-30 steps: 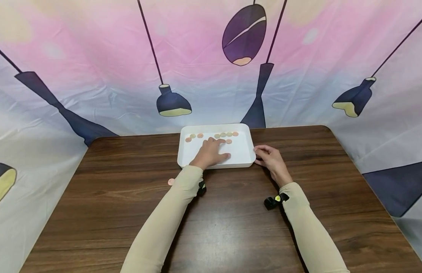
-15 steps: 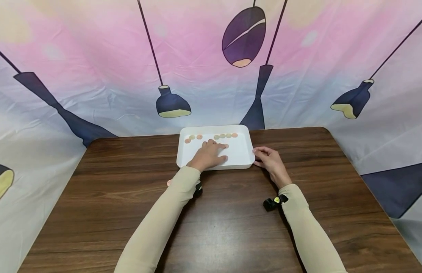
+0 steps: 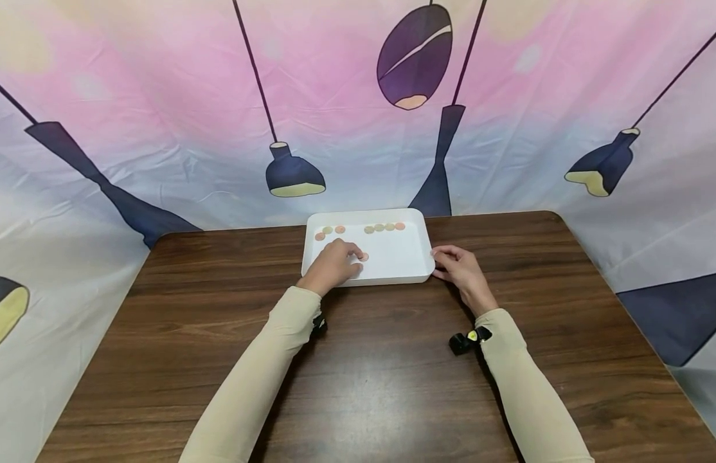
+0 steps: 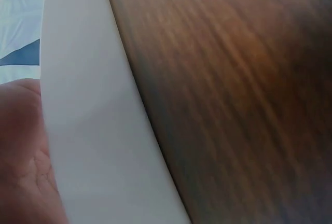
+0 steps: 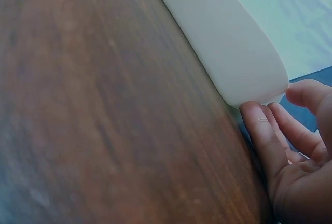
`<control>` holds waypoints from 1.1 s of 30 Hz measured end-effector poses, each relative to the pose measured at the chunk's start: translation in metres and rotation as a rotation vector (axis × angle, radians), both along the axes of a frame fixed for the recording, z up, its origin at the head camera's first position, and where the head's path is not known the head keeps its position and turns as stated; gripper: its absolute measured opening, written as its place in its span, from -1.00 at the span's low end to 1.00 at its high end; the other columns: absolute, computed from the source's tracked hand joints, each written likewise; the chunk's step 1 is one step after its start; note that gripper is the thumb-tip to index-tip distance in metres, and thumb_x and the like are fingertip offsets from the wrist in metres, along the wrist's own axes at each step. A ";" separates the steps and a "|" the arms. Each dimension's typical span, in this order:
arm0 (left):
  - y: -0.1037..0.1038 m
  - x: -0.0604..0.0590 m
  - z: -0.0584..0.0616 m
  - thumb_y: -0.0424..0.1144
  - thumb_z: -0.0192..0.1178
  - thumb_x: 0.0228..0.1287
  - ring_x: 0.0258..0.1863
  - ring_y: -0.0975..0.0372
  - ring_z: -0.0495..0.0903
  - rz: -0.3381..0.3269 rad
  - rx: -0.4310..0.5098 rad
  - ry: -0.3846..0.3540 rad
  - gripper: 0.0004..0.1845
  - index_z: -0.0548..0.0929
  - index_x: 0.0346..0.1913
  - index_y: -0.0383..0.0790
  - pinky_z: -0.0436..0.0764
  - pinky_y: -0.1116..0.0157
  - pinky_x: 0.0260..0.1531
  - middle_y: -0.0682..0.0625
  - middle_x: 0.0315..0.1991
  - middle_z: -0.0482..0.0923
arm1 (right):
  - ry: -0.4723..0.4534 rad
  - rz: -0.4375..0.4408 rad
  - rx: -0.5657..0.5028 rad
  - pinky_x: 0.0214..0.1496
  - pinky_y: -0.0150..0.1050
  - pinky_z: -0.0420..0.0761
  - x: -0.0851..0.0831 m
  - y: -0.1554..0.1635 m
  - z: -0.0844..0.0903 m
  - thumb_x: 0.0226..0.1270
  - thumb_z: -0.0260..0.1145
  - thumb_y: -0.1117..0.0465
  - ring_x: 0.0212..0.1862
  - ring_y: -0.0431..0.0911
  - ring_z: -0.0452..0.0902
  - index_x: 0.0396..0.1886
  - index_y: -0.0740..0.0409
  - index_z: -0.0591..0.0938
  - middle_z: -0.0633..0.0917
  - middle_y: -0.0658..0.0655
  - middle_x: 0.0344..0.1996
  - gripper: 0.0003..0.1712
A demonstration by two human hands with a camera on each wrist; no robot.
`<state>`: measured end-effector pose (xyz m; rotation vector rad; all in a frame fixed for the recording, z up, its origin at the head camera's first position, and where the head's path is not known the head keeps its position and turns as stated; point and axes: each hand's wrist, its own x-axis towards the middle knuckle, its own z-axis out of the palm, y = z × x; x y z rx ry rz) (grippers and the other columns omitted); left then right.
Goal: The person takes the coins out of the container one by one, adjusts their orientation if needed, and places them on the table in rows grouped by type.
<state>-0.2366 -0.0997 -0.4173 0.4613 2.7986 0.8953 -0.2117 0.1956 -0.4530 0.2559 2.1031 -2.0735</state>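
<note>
A shallow white tray (image 3: 393, 267) lies at the table's far edge. In it, my left hand (image 3: 333, 265) reaches over the near-left wall, with bent fingers at a small copper-coloured coin (image 3: 365, 256); the index fingertip touches it on the tray floor. The left wrist view shows only part of that left hand (image 4: 23, 156) behind the tray wall (image 4: 91, 99). My right hand (image 3: 463, 275) holds the tray's near right corner. In the right wrist view, the right hand (image 5: 295, 156) has its fingertips on the rim and lower edge of the tray corner (image 5: 254, 73).
Several coins lie along the tray's back: a short row (image 3: 379, 227) at the right, copper and yellowish, and a looser group (image 3: 327, 230) at the left. The brown wooden table (image 3: 381, 373) surrounds the tray's front and sides. A printed curtain (image 3: 346, 116) hangs behind.
My left hand has drawn the copper coin from beneath the back row toward the near left. The left forearm now covers where a coin lay on the table. The right hand stays put.
</note>
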 end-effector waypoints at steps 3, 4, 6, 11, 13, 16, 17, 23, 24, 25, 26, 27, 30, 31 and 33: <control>0.001 -0.001 -0.001 -0.34 0.39 0.37 0.18 -0.05 0.63 0.019 -0.003 0.011 -0.83 0.78 -0.02 -0.22 0.63 0.01 0.23 -0.26 0.15 0.68 | 0.000 -0.001 -0.001 -0.05 -0.47 0.73 0.000 0.000 -0.001 0.65 0.24 0.17 -0.12 -0.27 0.62 0.32 0.44 0.54 0.65 0.09 -0.03 -0.53; 0.001 -0.002 -0.001 -0.34 0.39 0.35 0.15 -0.05 0.63 0.028 -0.002 0.013 -0.82 0.77 -0.02 -0.21 0.63 0.01 0.21 -0.26 0.13 0.68 | 0.001 -0.002 -0.002 -0.05 -0.47 0.73 0.000 0.000 -0.001 0.65 0.24 0.17 -0.12 -0.27 0.62 0.32 0.44 0.54 0.65 0.09 -0.03 -0.53; 0.001 -0.003 -0.002 -0.32 0.40 0.34 0.09 -0.04 0.64 0.051 0.007 0.004 -0.79 0.76 0.01 -0.20 0.64 0.01 0.17 -0.23 0.10 0.68 | -0.001 -0.004 -0.002 -0.05 -0.47 0.73 0.001 -0.001 -0.001 0.65 0.24 0.17 -0.12 -0.27 0.62 0.32 0.43 0.54 0.65 0.08 -0.04 -0.53; 0.000 -0.003 -0.005 -0.28 0.42 0.34 0.08 -0.01 0.63 0.137 0.049 -0.041 -0.68 0.74 0.13 -0.22 0.62 0.04 0.17 -0.19 0.10 0.68 | -0.004 0.001 -0.020 -0.04 -0.46 0.74 0.001 -0.003 0.000 0.64 0.25 0.18 -0.12 -0.27 0.63 0.33 0.44 0.54 0.66 0.06 -0.06 -0.53; 0.001 -0.003 -0.005 -0.28 0.43 0.33 0.09 -0.01 0.62 0.157 0.046 -0.046 -0.65 0.74 0.15 -0.21 0.62 0.04 0.17 -0.18 0.11 0.68 | -0.004 0.001 -0.023 -0.04 -0.46 0.74 0.001 -0.003 0.000 0.63 0.26 0.18 -0.13 -0.27 0.63 0.33 0.44 0.54 0.66 0.06 -0.07 -0.52; 0.004 -0.004 -0.004 -0.26 0.43 0.35 0.11 -0.01 0.63 0.161 0.000 -0.035 -0.63 0.74 0.20 -0.16 0.64 0.02 0.13 -0.16 0.13 0.68 | -0.003 -0.003 -0.013 -0.06 -0.46 0.74 0.001 -0.002 0.001 0.63 0.26 0.18 -0.13 -0.27 0.63 0.33 0.44 0.54 0.67 0.06 -0.08 -0.52; 0.006 -0.004 -0.004 -0.25 0.43 0.36 0.13 -0.02 0.63 0.159 -0.018 -0.033 -0.62 0.73 0.21 -0.14 0.65 0.01 0.10 -0.16 0.15 0.68 | -0.002 -0.005 -0.010 -0.06 -0.46 0.74 0.000 -0.002 0.001 0.63 0.26 0.18 -0.13 -0.27 0.63 0.33 0.44 0.54 0.67 0.07 -0.08 -0.52; 0.009 -0.005 -0.002 -0.22 0.43 0.39 0.16 -0.01 0.64 0.159 -0.063 -0.038 -0.61 0.75 0.24 -0.02 0.70 0.01 -0.01 -0.12 0.19 0.69 | 0.004 -0.007 -0.001 -0.04 -0.44 0.75 -0.001 0.000 0.001 0.64 0.25 0.18 -0.10 -0.24 0.64 0.31 0.43 0.55 0.66 0.12 -0.01 -0.54; 0.009 -0.005 -0.003 -0.21 0.43 0.39 0.16 -0.01 0.64 0.158 -0.062 -0.038 -0.62 0.76 0.23 0.00 0.70 0.01 -0.02 -0.11 0.19 0.69 | 0.006 -0.004 0.000 -0.03 -0.44 0.75 -0.001 0.000 0.001 0.64 0.25 0.18 -0.09 -0.24 0.63 0.31 0.43 0.55 0.66 0.13 0.00 -0.54; 0.009 -0.005 -0.003 -0.21 0.43 0.39 0.15 -0.01 0.64 0.158 -0.057 -0.040 -0.63 0.76 0.22 0.01 0.70 0.02 -0.02 -0.11 0.19 0.69 | 0.008 -0.003 0.002 -0.03 -0.44 0.75 -0.001 0.000 0.001 0.64 0.25 0.17 -0.09 -0.24 0.63 0.31 0.42 0.56 0.66 0.13 0.01 -0.54; 0.009 -0.006 -0.003 -0.21 0.43 0.38 0.15 -0.01 0.65 0.159 -0.048 -0.044 -0.64 0.77 0.21 0.02 0.69 0.02 -0.02 -0.11 0.19 0.69 | 0.007 -0.005 0.000 -0.03 -0.43 0.76 -0.001 0.000 0.001 0.64 0.25 0.17 -0.09 -0.24 0.63 0.30 0.41 0.57 0.66 0.14 0.02 -0.55; 0.009 -0.006 -0.004 -0.20 0.43 0.38 0.14 -0.01 0.65 0.160 -0.041 -0.050 -0.65 0.77 0.20 0.03 0.68 0.02 -0.01 -0.10 0.19 0.69 | 0.008 -0.005 0.000 -0.03 -0.43 0.76 -0.001 0.000 0.001 0.64 0.25 0.17 -0.09 -0.24 0.63 0.30 0.41 0.57 0.66 0.14 0.02 -0.55; 0.007 -0.007 -0.006 -0.20 0.44 0.37 0.14 -0.01 0.64 0.167 -0.008 -0.077 -0.68 0.78 0.16 0.02 0.65 0.02 0.05 -0.11 0.18 0.69 | 0.006 0.001 -0.009 -0.02 -0.43 0.75 -0.001 0.001 0.001 0.64 0.25 0.17 -0.09 -0.24 0.64 0.30 0.43 0.55 0.65 0.15 0.02 -0.54; 0.007 -0.008 -0.007 -0.21 0.44 0.37 0.14 -0.02 0.63 0.169 0.004 -0.087 -0.69 0.78 0.15 0.01 0.64 0.02 0.07 -0.11 0.18 0.68 | 0.003 -0.001 -0.013 -0.02 -0.43 0.75 -0.001 0.001 0.001 0.64 0.25 0.18 -0.10 -0.25 0.64 0.31 0.44 0.54 0.65 0.15 0.02 -0.54; 0.007 -0.008 -0.007 -0.21 0.44 0.37 0.15 -0.03 0.61 0.170 0.017 -0.099 -0.70 0.78 0.12 -0.01 0.62 0.01 0.12 -0.12 0.18 0.67 | 0.001 0.003 -0.020 -0.01 -0.43 0.75 -0.001 0.001 0.000 0.65 0.24 0.18 -0.10 -0.26 0.64 0.32 0.46 0.52 0.64 0.16 0.02 -0.53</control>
